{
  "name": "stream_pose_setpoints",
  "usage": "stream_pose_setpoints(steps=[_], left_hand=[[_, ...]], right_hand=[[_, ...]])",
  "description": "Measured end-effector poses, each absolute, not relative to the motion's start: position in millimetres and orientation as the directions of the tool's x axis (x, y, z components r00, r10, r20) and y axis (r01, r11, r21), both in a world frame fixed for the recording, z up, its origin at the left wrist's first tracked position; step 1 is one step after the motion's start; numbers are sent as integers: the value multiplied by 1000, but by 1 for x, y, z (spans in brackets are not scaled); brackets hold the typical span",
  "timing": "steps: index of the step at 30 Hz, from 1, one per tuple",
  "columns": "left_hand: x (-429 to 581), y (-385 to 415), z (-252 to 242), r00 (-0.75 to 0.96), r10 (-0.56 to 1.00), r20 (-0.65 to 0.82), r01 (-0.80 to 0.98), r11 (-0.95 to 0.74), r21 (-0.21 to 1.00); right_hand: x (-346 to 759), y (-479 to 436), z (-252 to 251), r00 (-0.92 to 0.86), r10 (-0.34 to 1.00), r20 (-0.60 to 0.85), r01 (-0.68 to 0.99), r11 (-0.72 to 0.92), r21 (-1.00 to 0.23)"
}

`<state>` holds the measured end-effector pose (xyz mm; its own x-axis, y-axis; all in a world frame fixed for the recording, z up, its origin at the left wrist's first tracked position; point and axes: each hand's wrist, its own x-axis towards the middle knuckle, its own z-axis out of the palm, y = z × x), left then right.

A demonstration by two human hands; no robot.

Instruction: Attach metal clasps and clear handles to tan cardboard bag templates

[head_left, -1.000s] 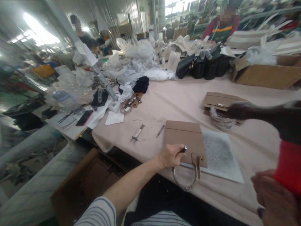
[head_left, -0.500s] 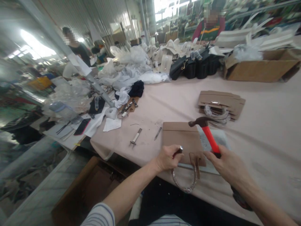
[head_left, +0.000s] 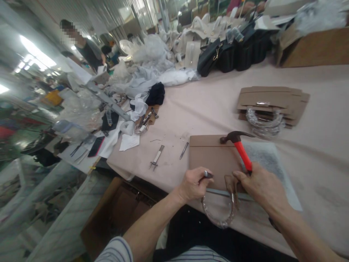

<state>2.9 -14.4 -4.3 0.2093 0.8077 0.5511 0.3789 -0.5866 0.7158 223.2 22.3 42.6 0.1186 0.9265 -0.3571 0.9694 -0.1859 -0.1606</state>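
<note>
A flat brown bag piece (head_left: pixel 212 160) lies on a grey pad (head_left: pixel 265 158) near the table's front edge. Its wrapped round handle (head_left: pixel 218 214) hangs over that edge. My left hand (head_left: pixel 193 183) is closed around a small metal punch (head_left: pixel 208 175), holding it at the piece's lower left corner. My right hand (head_left: pixel 260 185) grips the red handle of a hammer (head_left: pixel 240 147). The hammer's dark head rests low over the top of the brown piece.
A stack of brown bag pieces (head_left: pixel 272 102) with wrapped handles lies at the right. Two small metal tools (head_left: pixel 156 158) lie left of the piece. Black bags (head_left: pixel 234 51), plastic wrap and a cardboard box (head_left: pixel 316 47) crowd the far side. A person (head_left: pixel 84 47) stands at the back left.
The hammer has come down from a raised, blurred position to low over the brown piece. My right hand moved in beside my left, which kept hold of the punch.
</note>
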Motion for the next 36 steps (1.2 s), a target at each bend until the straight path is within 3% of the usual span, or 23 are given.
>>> stream_pose_setpoints(steps=[3,7,12,17,21,36], left_hand=[[2,-13,-3,238,780,579,373,-624,687],[0,-12,0,172,876,451,399,-481,781],[-1,-14,-5,240,818,523,327,-575,750],[-1,-14,6,23,959,284,190,-283,940],[4,-14,13,111,945,309,233,-327,916],[15,-12,11,113,947,302,307,-322,895]], right_hand=[[225,24,40,130,921,-367,970,-195,-147],[226,25,37,116,929,-352,971,-180,-154],[223,24,41,114,930,-350,975,-172,-140],[221,23,45,127,918,-377,975,-185,-122],[223,23,41,131,917,-376,975,-187,-119],[224,19,37,105,940,-325,974,-163,-158]])
